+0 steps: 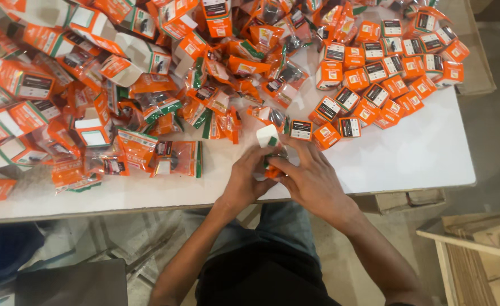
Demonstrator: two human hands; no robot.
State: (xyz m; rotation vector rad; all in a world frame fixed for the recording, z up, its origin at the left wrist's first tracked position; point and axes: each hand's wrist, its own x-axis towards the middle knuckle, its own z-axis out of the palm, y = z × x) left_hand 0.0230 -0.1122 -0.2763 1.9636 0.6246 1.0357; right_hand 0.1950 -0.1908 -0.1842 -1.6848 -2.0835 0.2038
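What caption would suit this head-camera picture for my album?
Two hands hold a small orange box at a white table heaped with orange packets.

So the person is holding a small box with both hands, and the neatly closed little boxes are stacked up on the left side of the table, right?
Not quite. Both hands, left hand and right hand, do hold the small box, but the head view shows the closed boxes grouped on the right side of the white table. The left side holds loose orange packets.

Both my hands meet at the near table edge: left hand (pixel 249 180) and right hand (pixel 312 180) grip a small orange box (pixel 268 148) with its white flap up. Loose orange packets (pixel 148 102) piled far left, closed boxes (pixel 383 79) grouped far right on white table (pixel 420 153).
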